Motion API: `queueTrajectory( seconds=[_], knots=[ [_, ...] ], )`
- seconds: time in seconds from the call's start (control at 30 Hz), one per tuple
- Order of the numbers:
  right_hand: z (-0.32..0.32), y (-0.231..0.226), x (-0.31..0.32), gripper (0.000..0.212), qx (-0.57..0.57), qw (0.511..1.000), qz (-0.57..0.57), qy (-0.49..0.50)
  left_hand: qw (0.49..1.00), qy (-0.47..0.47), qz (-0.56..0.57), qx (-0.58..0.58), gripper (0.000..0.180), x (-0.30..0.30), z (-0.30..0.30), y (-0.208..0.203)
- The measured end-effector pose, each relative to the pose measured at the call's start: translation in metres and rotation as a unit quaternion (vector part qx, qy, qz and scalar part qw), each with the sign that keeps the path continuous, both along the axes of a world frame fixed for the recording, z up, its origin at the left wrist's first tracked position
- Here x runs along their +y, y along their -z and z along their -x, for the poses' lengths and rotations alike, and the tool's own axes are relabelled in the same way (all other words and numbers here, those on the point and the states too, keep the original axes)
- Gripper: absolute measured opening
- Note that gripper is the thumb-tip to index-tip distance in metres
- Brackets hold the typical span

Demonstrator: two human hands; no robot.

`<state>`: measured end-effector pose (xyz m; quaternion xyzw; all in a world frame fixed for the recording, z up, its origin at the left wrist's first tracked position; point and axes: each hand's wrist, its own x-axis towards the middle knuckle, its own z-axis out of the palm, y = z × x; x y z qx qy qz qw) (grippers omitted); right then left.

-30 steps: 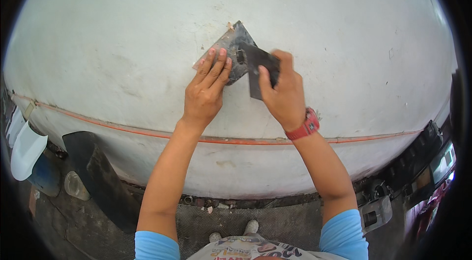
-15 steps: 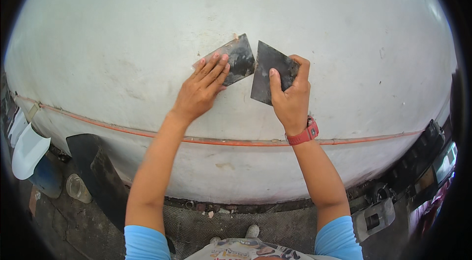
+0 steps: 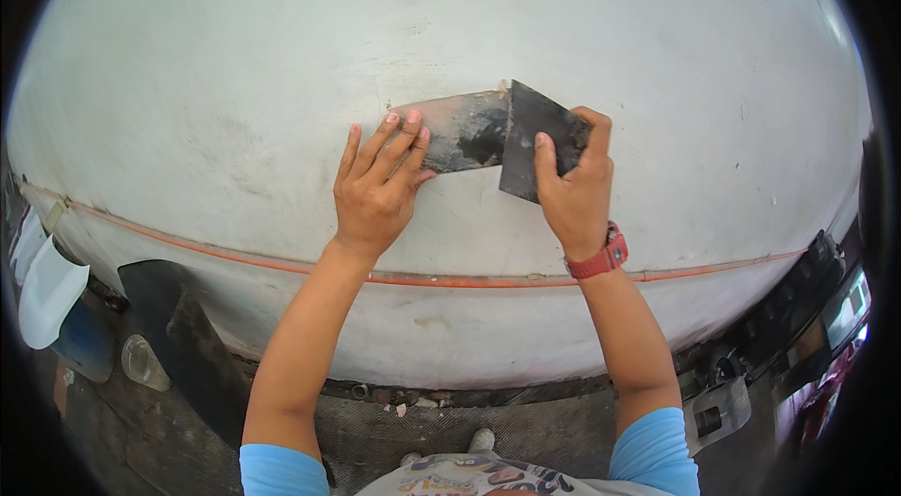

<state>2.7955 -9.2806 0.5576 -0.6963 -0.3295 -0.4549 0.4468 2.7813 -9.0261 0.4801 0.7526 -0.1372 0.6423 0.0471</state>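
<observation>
My left hand (image 3: 374,194) pinches a grey and black flat putty spreader (image 3: 462,132), with the fingertips on top and the thumb at its lower edge. Pinkish and dark smears cover that blade. In my right hand (image 3: 584,194) is a second putty spreader (image 3: 533,141), dark and roughly rectangular, its thumb across the face. The right blade's left edge meets the right end of the left blade; whether it presses or just overlaps I cannot tell. Both blades are held before a pale, scuffed wall (image 3: 235,64). A red watch is on my right wrist.
An orange-red pipe (image 3: 450,280) runs across the lower wall. At the left stand a dark curved panel (image 3: 174,336), a white curved piece (image 3: 52,294), a blue drum (image 3: 86,341) and a clear tub (image 3: 144,363). Dark parts (image 3: 779,308) lean at the right.
The gap between the two spreaders has closed. The left blade has turned to lie more level, and my right hand has shifted right with its blade. My left fingers have spread somewhat.
</observation>
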Motion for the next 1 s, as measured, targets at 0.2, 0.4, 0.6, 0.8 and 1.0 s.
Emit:
queueTrajectory(
  seconds=[0.2,0.4,0.6,0.8,1.0],
  knots=[
    [-0.003,-0.029,0.029,0.033,-0.042,0.993,0.107,-0.003,1.000,0.006,-0.001,-0.001,0.055,0.003,-0.007,0.006],
    [-0.010,-0.016,-0.002,0.035,-0.015,0.997,0.054,-0.052,1.000,0.028,0.006,-0.003,0.055,0.005,-0.008,0.007],
    [-0.002,-0.038,0.021,0.034,-0.024,0.985,0.168,-0.020,1.000,0.028,0.007,0.005,0.056,0.005,-0.012,0.009],
    [-0.005,-0.031,0.032,0.029,-0.018,0.986,0.163,-0.036,0.999,0.032,0.009,0.004,0.057,0.005,-0.012,0.010],
    [-0.003,-0.042,0.004,0.028,-0.024,0.987,0.157,-0.018,0.999,0.030,0.017,0.011,0.055,0.001,-0.009,0.009]
  ],
)
